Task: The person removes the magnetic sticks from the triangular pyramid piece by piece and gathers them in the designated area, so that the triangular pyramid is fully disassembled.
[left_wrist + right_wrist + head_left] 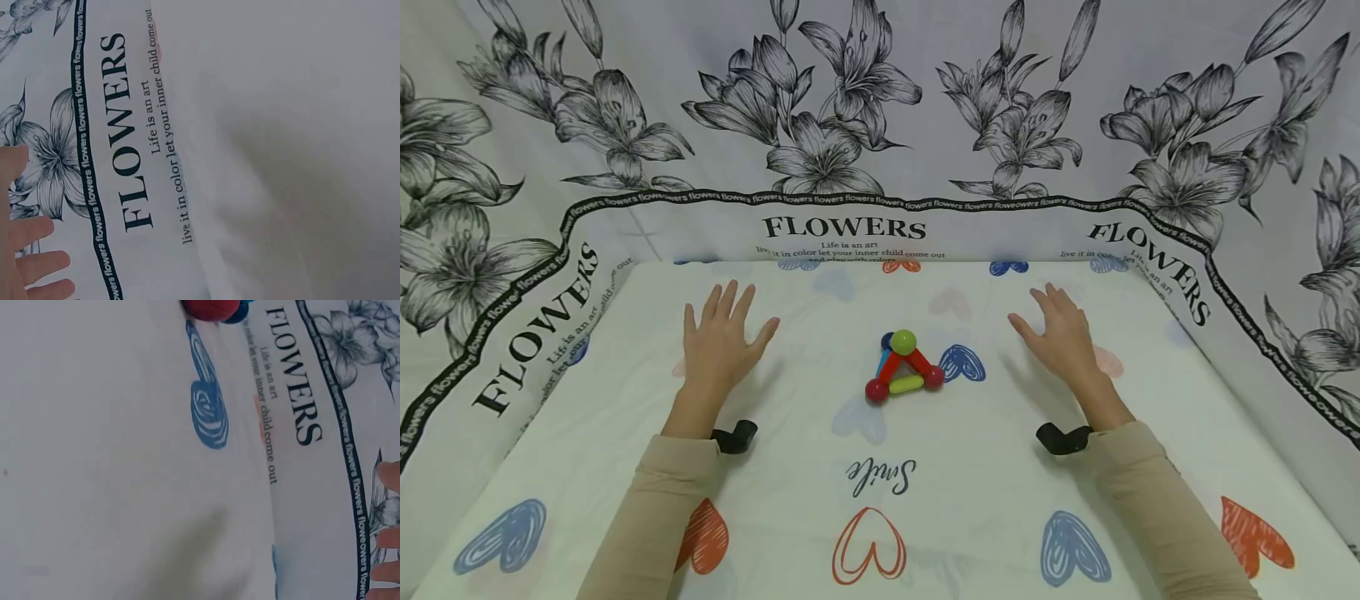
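Note:
A small toy frame of coloured balls and rods (906,384) stands near the middle of the table. A green ball (903,342) tops it, with red balls at the two front corners and a dark blue ball behind. Red, blue and yellow-green rods join them. To its left, my left hand (718,346) is held with fingers spread, touching no object. My right hand (1063,337) is on the other side, fingers extended and holding nothing. In the right wrist view, one red ball (212,306) shows at the top edge. Only fingertips (44,265) appear in the left wrist view.
A white cloth with printed hearts (868,546) and the word "Smile" covers the table. Flower-printed fabric (850,100) rises around the back and both sides. Black wrist devices (1063,439) sit at both cuffs.

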### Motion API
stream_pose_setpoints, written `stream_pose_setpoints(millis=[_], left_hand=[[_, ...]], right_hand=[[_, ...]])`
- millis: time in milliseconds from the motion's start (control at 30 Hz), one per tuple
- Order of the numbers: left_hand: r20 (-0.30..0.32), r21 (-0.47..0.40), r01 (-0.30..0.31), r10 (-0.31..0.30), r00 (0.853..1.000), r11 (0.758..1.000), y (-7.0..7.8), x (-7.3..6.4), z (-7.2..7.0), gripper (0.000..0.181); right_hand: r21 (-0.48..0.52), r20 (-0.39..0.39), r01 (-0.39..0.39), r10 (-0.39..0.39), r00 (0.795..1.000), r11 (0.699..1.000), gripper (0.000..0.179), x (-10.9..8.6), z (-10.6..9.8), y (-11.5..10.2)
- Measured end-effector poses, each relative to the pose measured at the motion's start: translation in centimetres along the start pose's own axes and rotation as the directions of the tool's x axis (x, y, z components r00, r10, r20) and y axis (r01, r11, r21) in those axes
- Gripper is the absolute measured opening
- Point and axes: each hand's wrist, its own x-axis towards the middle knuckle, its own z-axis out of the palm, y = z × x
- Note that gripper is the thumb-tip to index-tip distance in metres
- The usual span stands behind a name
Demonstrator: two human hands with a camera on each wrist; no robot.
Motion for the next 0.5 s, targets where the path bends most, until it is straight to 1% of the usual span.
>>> stream_pose_setpoints(millis=[100, 167, 200, 267, 333, 400, 433, 467, 500], left_hand=[[-0.038, -0.035, -0.048, 0.047, 0.998, 0.998, 0.7, -0.3, 0.1, 0.065], [-0.084, -0.064, -0.093, 0.087, 0.993, 0.994, 1.2, -0.5, 0.2, 0.060], [-0.114, -0.078, -0.119, 0.110, 0.987, 0.990, 1.4, -0.6, 0.3, 0.058], [-0.188, -0.116, -0.179, 0.155, 0.970, 0.977, 1.8, -0.8, 0.5, 0.053], [-0.263, -0.157, -0.238, 0.191, 0.946, 0.959, 2.1, -1.0, 0.8, 0.048], [-0.317, -0.202, -0.290, 0.217, 0.923, 0.935, 2.4, -1.1, 1.1, 0.045], [-0.330, -0.229, -0.308, 0.224, 0.917, 0.923, 2.6, -1.2, 1.2, 0.043], [-0.331, -0.255, -0.318, 0.226, 0.916, 0.913, 2.9, -1.3, 1.3, 0.043], [-0.322, -0.285, -0.322, 0.226, 0.919, 0.903, 3.1, -1.4, 1.3, 0.042]], right_hand=[[0.056, 0.010, 0.030, -0.030, 0.999, 0.998, 0.065, -0.3, 0.1, -0.6], [0.088, 0.016, 0.042, -0.044, 0.999, 0.995, 0.062, -0.6, 0.2, -1.0], [0.099, 0.017, 0.048, -0.050, 0.999, 0.994, 0.060, -0.7, 0.3, -1.2], [0.116, 0.014, 0.065, -0.067, 0.998, 0.991, 0.058, -1.0, 0.5, -1.5], [0.140, 0.013, 0.083, -0.086, 0.996, 0.987, 0.056, -1.3, 0.7, -1.9], [0.165, 0.011, 0.103, -0.106, 0.994, 0.981, 0.055, -1.5, 0.9, -2.3], [0.178, 0.010, 0.113, -0.116, 0.993, 0.977, 0.054, -1.6, 1.0, -2.5], [0.193, 0.009, 0.122, -0.126, 0.992, 0.974, 0.054, -1.7, 1.1, -2.7], [0.203, 0.006, 0.131, -0.135, 0.991, 0.970, 0.053, -1.8, 1.2, -2.9]])
